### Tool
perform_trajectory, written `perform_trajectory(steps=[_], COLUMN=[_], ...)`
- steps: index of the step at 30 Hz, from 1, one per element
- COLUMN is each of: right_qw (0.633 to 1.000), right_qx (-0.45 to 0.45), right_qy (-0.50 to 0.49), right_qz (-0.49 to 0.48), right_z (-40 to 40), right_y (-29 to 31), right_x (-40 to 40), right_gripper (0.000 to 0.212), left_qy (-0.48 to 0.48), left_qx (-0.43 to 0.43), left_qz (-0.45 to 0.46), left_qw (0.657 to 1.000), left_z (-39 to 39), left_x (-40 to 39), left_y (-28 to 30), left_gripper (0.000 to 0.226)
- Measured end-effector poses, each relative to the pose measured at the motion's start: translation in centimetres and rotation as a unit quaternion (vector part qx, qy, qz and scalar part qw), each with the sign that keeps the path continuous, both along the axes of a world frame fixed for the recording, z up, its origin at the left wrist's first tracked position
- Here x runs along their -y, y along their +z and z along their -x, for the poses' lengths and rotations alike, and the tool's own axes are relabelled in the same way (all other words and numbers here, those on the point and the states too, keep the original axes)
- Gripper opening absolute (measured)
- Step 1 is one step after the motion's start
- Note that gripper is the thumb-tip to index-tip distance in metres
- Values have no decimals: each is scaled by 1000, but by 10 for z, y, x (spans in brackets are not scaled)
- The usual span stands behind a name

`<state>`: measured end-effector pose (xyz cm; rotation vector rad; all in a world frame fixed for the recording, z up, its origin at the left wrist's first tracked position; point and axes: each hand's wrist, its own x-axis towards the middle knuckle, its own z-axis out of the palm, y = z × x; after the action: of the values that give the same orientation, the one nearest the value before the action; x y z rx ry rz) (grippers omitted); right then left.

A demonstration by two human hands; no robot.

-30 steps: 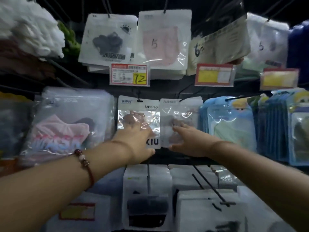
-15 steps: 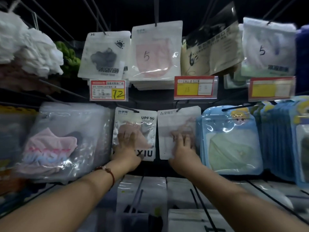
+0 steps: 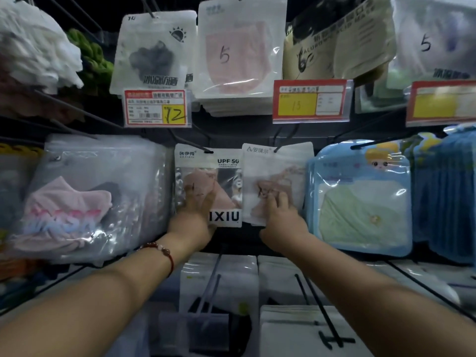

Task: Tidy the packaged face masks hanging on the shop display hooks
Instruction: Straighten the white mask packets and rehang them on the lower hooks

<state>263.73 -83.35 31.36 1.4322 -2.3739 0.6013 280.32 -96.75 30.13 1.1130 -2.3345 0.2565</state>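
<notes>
1. The left hand (image 3: 194, 215) is laid flat, fingers spread, on the mask packet marked UPF 50 (image 3: 208, 186), which hangs from a hook in the middle row.
2. The right hand (image 3: 280, 220) is pressed, fingers spread, against the white packet (image 3: 277, 176) just beside it.
3. A blue packet (image 3: 360, 194) is hung to their right.

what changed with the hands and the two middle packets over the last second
Both hands moved forward from reaching to pressing flat: the left hand now lies on the UPF 50 packet, the right hand on the white packet beside it. Neither packet is gripped or lifted. Both remain on their hooks, side by side, and the price tags and blue packs hang as before.
</notes>
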Motion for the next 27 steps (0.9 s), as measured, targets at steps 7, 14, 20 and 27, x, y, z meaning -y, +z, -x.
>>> perform_trajectory(steps=[7,14,20,27], right_qw=[1000,990,979,981], right_qx=[8,-136,-173,-150], right_qy=[-13,3,-8,-10], right_qz=[-9,-26,-105,-124], right_z=[-17,-34,-11,-6], right_y=[5,12,11,13], right_x=[-6,5,2,-24], right_gripper=[92,95,90,93], left_qy=[16,-13,-6,-15], left_qx=[-8,78,117,91], left_qz=[23,63,60,79], left_qw=[1000,995,991,993], left_z=[-4,-4,-12,-13], left_x=[-10,-9,4,-7], left_y=[0,10,13,13], left_gripper=[85,92,84,85])
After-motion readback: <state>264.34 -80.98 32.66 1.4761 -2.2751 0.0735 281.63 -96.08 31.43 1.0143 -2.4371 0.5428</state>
